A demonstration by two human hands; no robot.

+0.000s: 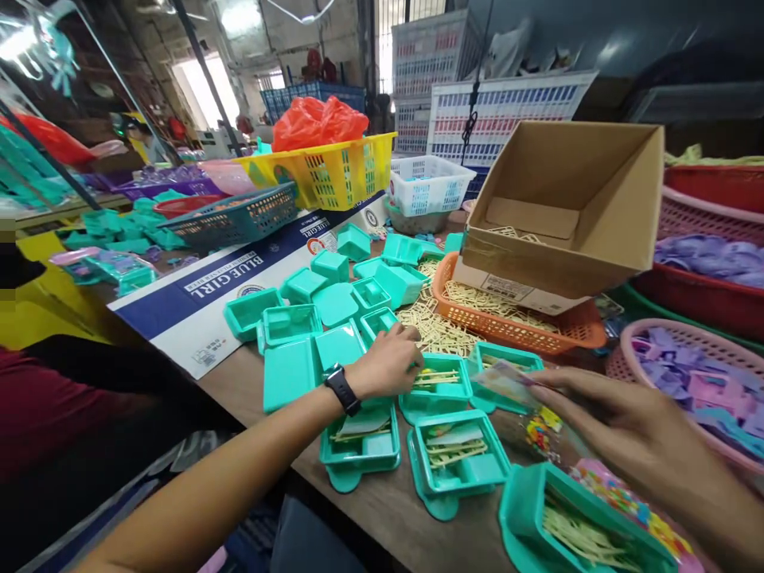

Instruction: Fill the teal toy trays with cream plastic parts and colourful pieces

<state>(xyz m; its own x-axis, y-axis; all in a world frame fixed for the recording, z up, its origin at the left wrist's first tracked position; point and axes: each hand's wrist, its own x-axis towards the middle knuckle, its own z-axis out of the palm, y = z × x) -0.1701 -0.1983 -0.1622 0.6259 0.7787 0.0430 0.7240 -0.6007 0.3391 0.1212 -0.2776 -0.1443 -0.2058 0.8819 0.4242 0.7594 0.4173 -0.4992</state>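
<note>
My left hand [391, 360], with a black watch [342, 388] on its wrist, is over the green plastic boxes. Its fingers curl downward beside an open green box [438, 400] holding pale yellow sticks; what they grip is hidden. On the right, my right hand [626, 422] pinches a small clear plastic packet [506, 380] above another green box [507, 356]. Nearer me, several green boxes, such as one green box with sticks and a paper slip [458, 463], stand open. Below my right hand lie clear bags of small colourful pieces [633, 505].
An orange basket [573, 330] of yellow sticks supports a tilted cardboard box [573, 255]. Loose sticks [445, 330] lie beside it. Several other green boxes [292, 374] crowd the left. A pink basket [633, 350] holds purple pieces. A person's dark red sleeve [29, 422] is at far left.
</note>
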